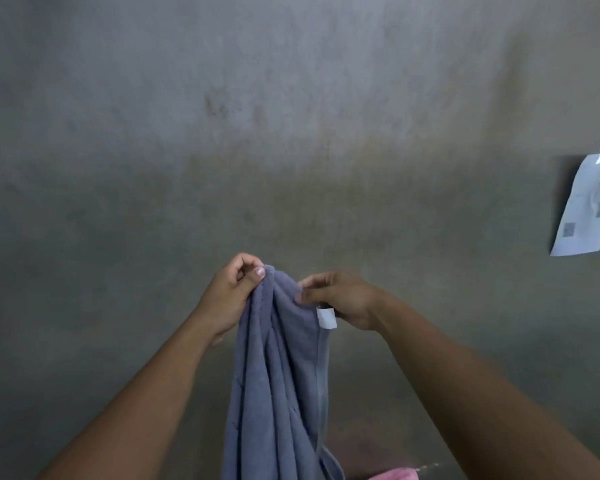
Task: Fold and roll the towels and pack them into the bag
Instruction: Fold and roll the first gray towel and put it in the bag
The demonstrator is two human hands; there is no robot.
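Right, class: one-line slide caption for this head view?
Both hands, left hand and right hand, pinch the hanging blue-grey towel by its top edge.

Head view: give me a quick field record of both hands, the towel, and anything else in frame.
left hand: closed on the top edge of the blue-grey towel
right hand: pinching the same edge beside the white tag
towel state: held up, hanging bunched in vertical folds, not yet folded or rolled
pink cloth: a corner shows at the bottom edge, kind unclear
paper sheet: taped on the grey wall, at right
bag: not in view
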